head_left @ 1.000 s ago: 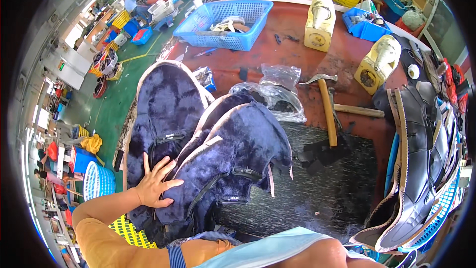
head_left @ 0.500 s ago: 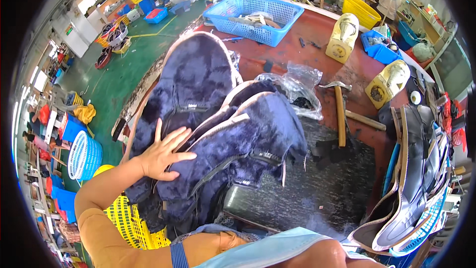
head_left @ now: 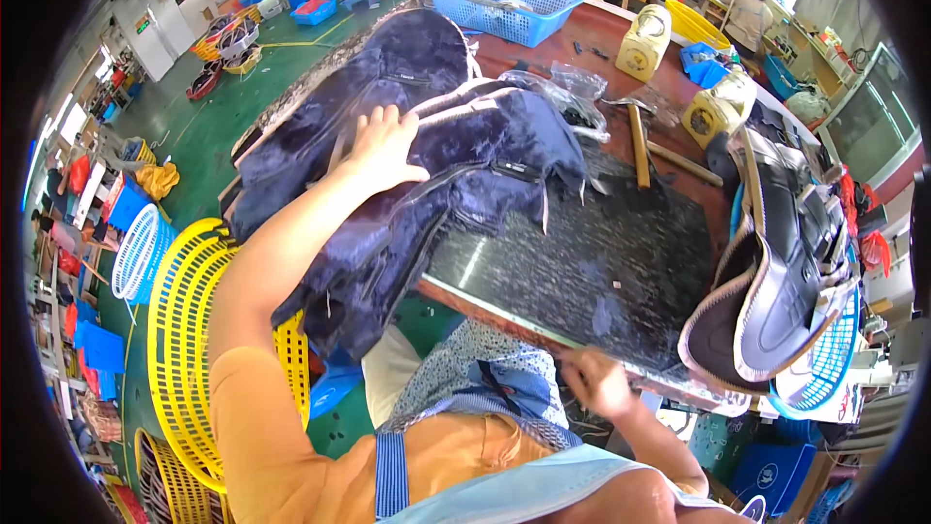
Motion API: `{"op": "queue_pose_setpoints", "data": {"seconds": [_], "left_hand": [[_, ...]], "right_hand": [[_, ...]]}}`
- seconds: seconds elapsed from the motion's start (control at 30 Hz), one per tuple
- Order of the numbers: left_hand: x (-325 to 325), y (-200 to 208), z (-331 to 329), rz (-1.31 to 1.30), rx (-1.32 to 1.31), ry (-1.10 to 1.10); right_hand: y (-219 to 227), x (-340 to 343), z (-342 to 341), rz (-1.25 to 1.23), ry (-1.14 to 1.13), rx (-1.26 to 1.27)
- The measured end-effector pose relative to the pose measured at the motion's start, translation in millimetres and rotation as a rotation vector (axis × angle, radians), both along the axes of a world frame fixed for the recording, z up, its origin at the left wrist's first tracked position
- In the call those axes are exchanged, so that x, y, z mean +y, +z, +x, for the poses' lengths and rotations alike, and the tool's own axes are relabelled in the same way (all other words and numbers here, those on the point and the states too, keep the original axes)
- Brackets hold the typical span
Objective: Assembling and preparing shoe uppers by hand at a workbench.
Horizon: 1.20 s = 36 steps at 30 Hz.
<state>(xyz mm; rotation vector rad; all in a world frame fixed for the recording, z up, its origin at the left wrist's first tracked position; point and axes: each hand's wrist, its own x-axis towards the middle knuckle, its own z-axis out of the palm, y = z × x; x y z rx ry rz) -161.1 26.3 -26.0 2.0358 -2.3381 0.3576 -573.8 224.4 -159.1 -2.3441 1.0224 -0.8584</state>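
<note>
I see the widest free room over the dark board (head_left: 572, 272), between the fur pieces (head_left: 485, 141) and the black leather pieces (head_left: 790, 233). From the near edge, the right hand (head_left: 595, 381) could pass forward there. Farther on, the hammer (head_left: 640, 148) and the plastic bag (head_left: 574, 102) stand in the way. For me the left side is blocked: the fur pieces lie in a heap under the left hand (head_left: 381, 148), and the yellow basket (head_left: 182, 359) stands beside that arm.
</note>
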Motion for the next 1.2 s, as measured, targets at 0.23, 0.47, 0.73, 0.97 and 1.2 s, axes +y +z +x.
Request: {"op": "queue_pose_setpoints", "data": {"seconds": [0.23,0.47,0.73,0.97,1.2], "left_hand": [[-10.4,7.3,-12.4,0.091,0.157,0.017],[-14.1,1.6,5.6,0.135,0.239,-0.164],[-12.2,-3.3,10.2,0.098,0.395,-0.200],[11.4,11.7,-4.9,-0.031,0.377,-0.142],[25.7,53.4,-20.9,-0.252,0.582,-0.327]], "right_hand": [[49.7,-54.3,-1.6,-0.172,-0.125,0.408],[51.3,-54.0,-6.0,-0.067,-0.115,0.355],[52.7,-62.4,-4.8,-0.037,-0.145,0.385],[50.9,-57.4,-1.2,-0.025,-0.129,0.354],[45.9,-46.6,-1.0,-0.132,-0.146,0.377]]}}
